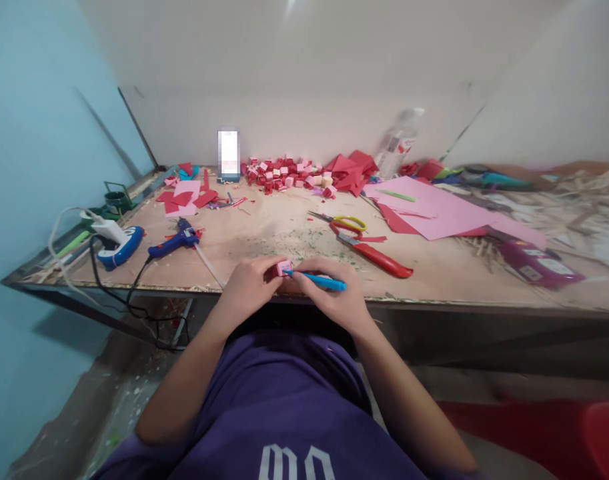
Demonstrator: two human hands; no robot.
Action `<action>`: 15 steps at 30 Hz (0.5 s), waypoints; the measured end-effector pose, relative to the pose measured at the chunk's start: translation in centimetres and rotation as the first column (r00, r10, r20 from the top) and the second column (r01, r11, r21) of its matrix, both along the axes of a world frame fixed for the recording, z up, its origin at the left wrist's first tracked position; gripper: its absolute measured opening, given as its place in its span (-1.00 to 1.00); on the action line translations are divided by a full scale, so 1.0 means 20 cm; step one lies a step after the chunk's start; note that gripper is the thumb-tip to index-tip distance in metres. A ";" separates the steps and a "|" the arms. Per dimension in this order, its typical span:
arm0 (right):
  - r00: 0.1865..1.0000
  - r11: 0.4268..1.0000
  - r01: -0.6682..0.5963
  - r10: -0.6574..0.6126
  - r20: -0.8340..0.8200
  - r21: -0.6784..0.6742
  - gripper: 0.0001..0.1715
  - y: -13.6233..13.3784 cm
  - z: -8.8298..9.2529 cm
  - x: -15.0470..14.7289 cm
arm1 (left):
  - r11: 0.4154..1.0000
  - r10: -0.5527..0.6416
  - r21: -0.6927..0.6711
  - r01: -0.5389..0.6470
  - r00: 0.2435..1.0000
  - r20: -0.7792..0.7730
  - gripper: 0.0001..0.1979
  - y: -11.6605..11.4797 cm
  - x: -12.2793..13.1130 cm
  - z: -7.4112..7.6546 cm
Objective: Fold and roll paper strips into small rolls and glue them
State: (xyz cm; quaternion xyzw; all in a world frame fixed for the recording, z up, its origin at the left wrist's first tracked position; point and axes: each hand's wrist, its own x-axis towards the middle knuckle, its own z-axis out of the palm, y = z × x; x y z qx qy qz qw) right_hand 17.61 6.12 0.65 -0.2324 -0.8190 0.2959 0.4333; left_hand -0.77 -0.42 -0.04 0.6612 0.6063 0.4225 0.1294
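Note:
Close to the table's front edge, my left hand (pixel 254 287) pinches a small pink paper box (pixel 283 268) with darker red sides. My right hand (pixel 334 290) grips a blue pen (pixel 324 282), its tip touching or very near the box's pale face. Any mark on that face is too small to read. Just beyond my right hand lie scissors (pixel 351 225) with yellow and red handles and a red-handled cutter (pixel 379 257). To the left of my hands rests a blue glue gun (pixel 177 240) with a glue stick out of its back.
A heap of small red and pink boxes (pixel 289 175) sits along the wall, beside a lit phone (pixel 229 153). Pink paper sheets (pixel 434 207), a plastic bottle (pixel 400 143) and a purple packet (pixel 539 263) lie to the right. A blue power strip (pixel 121 248) with cords stands left.

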 end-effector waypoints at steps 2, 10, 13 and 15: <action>1.000 1.000 0.002 -0.002 -0.008 -0.004 -0.90 0.00 0.00 0.00 | 1.000 0.005 -0.001 -0.005 1.000 0.003 -0.68 0.00 0.00 0.00; 1.000 1.000 -0.001 0.001 -0.017 -0.006 -0.91 -0.01 0.01 0.00 | 1.000 0.002 -0.006 -0.002 1.000 -0.002 -0.69 0.00 0.00 0.00; 1.000 1.000 -0.001 0.001 -0.012 -0.003 -0.90 -0.01 0.01 0.00 | 1.000 0.008 -0.020 -0.008 1.000 0.005 -0.70 0.00 0.00 0.01; 1.000 1.000 0.002 -0.002 -0.009 -0.005 -0.91 -0.01 0.01 0.00 | 1.000 0.004 -0.022 -0.004 1.000 0.009 -0.70 0.00 0.00 0.02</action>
